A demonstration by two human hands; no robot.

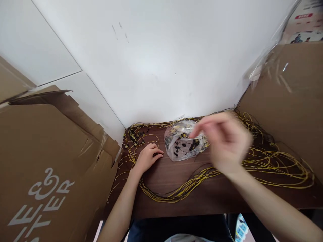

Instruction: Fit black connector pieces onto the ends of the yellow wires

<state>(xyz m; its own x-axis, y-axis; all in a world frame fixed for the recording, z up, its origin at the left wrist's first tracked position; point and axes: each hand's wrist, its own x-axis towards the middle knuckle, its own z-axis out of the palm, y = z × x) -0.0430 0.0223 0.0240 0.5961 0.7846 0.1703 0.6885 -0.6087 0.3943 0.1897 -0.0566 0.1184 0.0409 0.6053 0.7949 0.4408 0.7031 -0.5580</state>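
1. The right hand (224, 137) is smeared by motion; its fingers are curled with one reaching left, and I cannot tell whether they pinch anything. It hides part of the wires and the right side of the plastic bag (181, 148).
2. The left hand (147, 158) is sharper, low over the table. Its thumb and index finger come together on a small dark piece (154, 154), mostly covered and too small to identify.
3. Loose black parts (194, 144) show in the plastic bag, some blurred by its folds and glare. Both forearms are cut off by the frame, and printed letters run out of view at lower left.
4. The table (161, 211) is dark brown wood-like board, set against a glossy white wall (151, 67) with a few scuffs. A cardboard box (37, 144) stands at left, its flaps ragged; more cardboard (285, 90), with clear plastic, rises at right. The person's dark clothing shows below the near edge.
5. The yellow and black wires (174, 196) lie mainly left to right: they sag toward the near edge, pass beneath the right forearm and loop round at the right. Other strands follow the wall, and small connectors (133, 136) cluster at the far left corner.
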